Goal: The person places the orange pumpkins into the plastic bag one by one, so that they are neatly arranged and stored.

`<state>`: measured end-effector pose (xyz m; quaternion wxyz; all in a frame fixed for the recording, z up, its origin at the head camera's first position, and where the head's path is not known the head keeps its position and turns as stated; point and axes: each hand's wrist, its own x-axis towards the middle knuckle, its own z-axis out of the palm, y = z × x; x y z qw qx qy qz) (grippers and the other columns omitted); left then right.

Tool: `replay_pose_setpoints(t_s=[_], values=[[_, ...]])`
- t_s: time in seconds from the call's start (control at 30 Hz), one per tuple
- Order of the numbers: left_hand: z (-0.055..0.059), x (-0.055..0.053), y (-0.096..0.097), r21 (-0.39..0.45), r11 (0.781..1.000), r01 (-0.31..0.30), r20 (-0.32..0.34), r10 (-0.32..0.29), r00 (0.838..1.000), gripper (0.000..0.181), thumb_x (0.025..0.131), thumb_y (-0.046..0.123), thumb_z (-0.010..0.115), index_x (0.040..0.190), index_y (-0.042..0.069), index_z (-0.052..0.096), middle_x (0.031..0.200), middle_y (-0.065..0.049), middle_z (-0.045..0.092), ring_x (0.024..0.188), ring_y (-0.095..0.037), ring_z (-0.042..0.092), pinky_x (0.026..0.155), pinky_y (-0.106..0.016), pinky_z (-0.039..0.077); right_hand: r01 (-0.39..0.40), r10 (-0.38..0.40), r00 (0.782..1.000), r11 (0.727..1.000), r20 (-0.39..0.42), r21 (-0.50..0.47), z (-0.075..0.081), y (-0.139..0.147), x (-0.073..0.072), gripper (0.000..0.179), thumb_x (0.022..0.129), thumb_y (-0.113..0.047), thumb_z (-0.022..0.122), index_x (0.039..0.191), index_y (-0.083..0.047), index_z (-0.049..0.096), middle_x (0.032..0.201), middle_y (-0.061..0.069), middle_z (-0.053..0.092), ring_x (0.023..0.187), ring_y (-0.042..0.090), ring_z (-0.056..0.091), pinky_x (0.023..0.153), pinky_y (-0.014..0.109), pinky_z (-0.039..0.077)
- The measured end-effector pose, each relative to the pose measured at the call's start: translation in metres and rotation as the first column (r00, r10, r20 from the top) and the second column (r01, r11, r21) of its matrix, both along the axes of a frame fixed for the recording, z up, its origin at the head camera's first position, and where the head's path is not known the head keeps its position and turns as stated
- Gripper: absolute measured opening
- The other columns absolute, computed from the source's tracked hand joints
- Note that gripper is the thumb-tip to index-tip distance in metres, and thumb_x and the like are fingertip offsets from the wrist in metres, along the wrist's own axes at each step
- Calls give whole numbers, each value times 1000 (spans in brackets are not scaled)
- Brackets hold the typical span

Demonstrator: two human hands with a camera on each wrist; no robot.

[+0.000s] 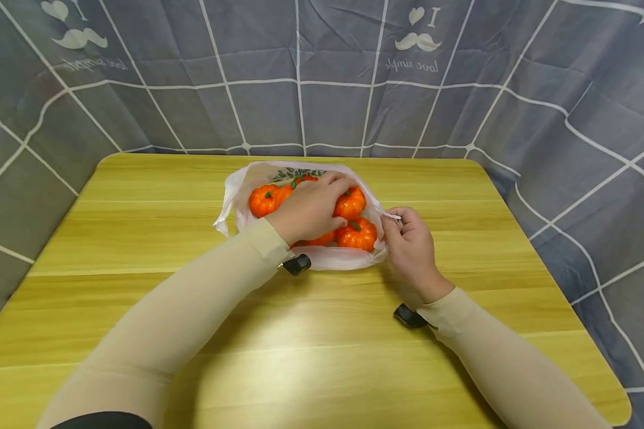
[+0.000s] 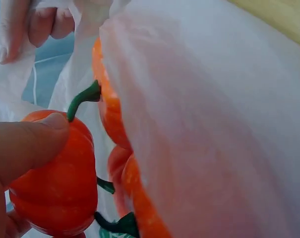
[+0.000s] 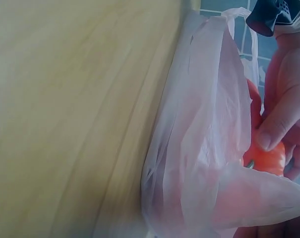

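A thin whitish plastic bag (image 1: 333, 260) lies with its mouth spread on the table, holding several small glossy orange pumpkins (image 1: 357, 235) with green stems. My left hand (image 1: 310, 207) reaches into the mouth. In the left wrist view its thumb and fingers grip one pumpkin (image 2: 55, 191), with other pumpkins (image 2: 110, 104) beside it against the bag's wall. On the bag's right side, my right hand (image 1: 412, 245) pinches the bag's edge between thumb and fingers. The right wrist view shows the bag's crumpled outer side (image 3: 199, 134) and the left thumb on an orange pumpkin (image 3: 269, 159).
The bag and both hands are over a yellow wood-grain table (image 1: 155, 238). A grey-blue curtain (image 1: 333, 113) with white grid lines stands behind the table and along both sides. Each wrist carries a small black device, one below the left cuff (image 1: 297, 264).
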<state>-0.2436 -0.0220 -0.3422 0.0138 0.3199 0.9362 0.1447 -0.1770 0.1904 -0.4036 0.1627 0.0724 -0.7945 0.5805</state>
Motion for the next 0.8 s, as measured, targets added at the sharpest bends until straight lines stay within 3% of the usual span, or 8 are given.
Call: replay_pose_setpoints(t_s=[0.2, 0.37, 0.63, 0.8], values=[[-8, -4, 3, -43, 999, 4, -40, -5, 999, 69, 96, 37, 78, 155, 18, 47, 155, -6, 50, 139, -26, 56, 121, -53, 36, -5, 5, 1000, 1000, 13, -22, -1, 0, 1, 11, 106, -4, 56, 107, 6, 61, 66, 5, 61, 47, 5, 41, 45, 17, 32], [-10, -3, 3, -57, 998, -19, -45, 17, 999, 70, 95, 36, 79, 155, 18, 47, 158, -5, 48, 145, -24, 51, 123, -55, 33, -5, 5, 1000, 1000, 15, -11, 1, -1, 1, 12, 107, -6, 56, 108, 5, 61, 68, 4, 62, 47, 6, 41, 45, 18, 32], [-8, 1, 5, -77, 996, -48, -43, 45, 998, 70, 95, 32, 79, 154, 18, 45, 162, -7, 45, 149, -25, 46, 124, -59, 30, 15, -15, 1000, 1000, 2, -14, 2, 0, 0, 13, 107, -7, 56, 108, 5, 61, 66, 0, 59, 49, 5, 43, 45, 18, 33], [-8, 7, 4, -76, 995, -64, -33, 62, 998, 74, 95, 33, 79, 158, 19, 42, 166, -12, 41, 153, -33, 42, 127, -57, 26, 14, -14, 1000, 1000, 3, -27, 2, 2, 0, 14, 107, -7, 56, 108, 6, 60, 65, -5, 57, 49, 4, 42, 46, 18, 33]])
